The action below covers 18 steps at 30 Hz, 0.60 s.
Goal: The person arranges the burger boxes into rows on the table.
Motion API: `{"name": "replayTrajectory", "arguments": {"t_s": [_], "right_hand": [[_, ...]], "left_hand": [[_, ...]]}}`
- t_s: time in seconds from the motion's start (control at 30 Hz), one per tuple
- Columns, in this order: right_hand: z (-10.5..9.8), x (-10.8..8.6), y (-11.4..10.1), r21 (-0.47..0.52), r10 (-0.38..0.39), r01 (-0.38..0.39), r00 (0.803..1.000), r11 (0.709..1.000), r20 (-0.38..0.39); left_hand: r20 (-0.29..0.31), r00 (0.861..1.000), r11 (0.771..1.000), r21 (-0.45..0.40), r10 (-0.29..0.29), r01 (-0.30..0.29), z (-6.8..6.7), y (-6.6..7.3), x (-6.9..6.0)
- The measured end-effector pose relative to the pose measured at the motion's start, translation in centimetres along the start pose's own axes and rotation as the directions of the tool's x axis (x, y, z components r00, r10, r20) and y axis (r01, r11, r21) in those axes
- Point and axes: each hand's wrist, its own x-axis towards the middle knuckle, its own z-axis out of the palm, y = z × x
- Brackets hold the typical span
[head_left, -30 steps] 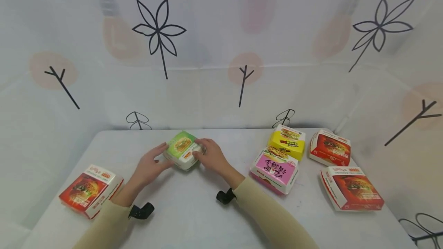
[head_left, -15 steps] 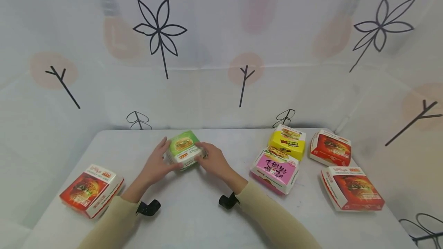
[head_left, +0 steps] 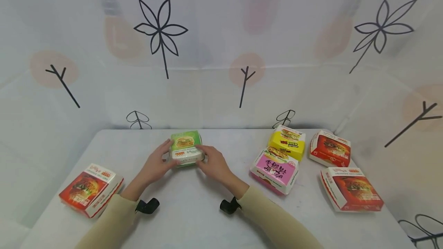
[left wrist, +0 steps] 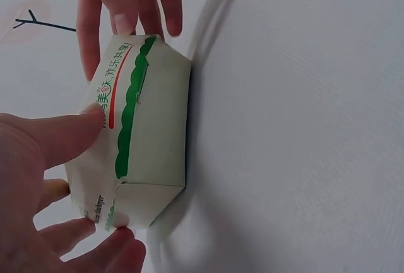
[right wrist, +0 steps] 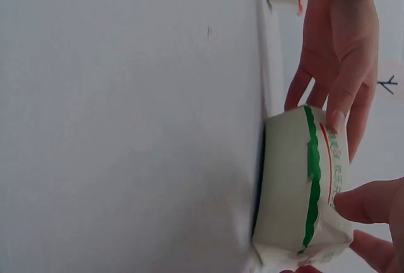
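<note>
A green and white burger box (head_left: 185, 143) sits on the table at its back left part, burger picture facing up. My left hand (head_left: 157, 166) grips its left side, thumb on the near face and fingers along the side. From the right, my right hand (head_left: 215, 163) holds the opposite side in the same way. In the left wrist view, the near wall of the burger box (left wrist: 158, 115) shows a green wavy band, and its base meets the white surface. The right wrist view shows the right thumb (right wrist: 366, 202) pressing that near face.
On the white table (head_left: 187, 218) lies a red burger box (head_left: 90, 190) at left. At right, a yellow box (head_left: 288, 141) touches a pink box (head_left: 275, 169); two more red boxes, one behind (head_left: 330, 148) and one nearer (head_left: 352, 188), lie beyond. A patterned cloth backdrop (head_left: 207, 99) rises behind.
The green box has turned from a slant until its near edge lies about parallel to the table edge. My left hand has shifted slightly right; the other boxes have stayed put.
</note>
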Motion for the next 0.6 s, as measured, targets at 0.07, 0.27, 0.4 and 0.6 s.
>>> {"name": "replayTrajectory", "arguments": {"t_s": [0.07,0.27,0.4,0.6], "right_hand": [[0.0,0.1,0.0,-0.013,0.009,-0.009,1.0,1.0,-0.011],[-0.1,0.5,0.3,-0.05,0.028,-0.027,0.999,0.998,0.024],[0.0,0.8,0.5,-0.036,0.024,-0.021,0.997,0.999,0.078],[0.3,1.4,0.6,-0.021,-0.007,0.009,0.995,1.0,0.101]], "left_hand": [[0.003,1.0,1.0,-0.001,0.003,-0.003,0.0,-0.1,0.0],[0.01,1.0,0.999,-0.03,0.017,-0.017,0.0,-0.5,0.1],[0.012,0.999,0.998,-0.056,0.03,-0.029,0.0,-0.7,0.3],[0.01,1.0,0.997,-0.071,0.01,-0.009,-0.1,-0.9,0.4]]}}
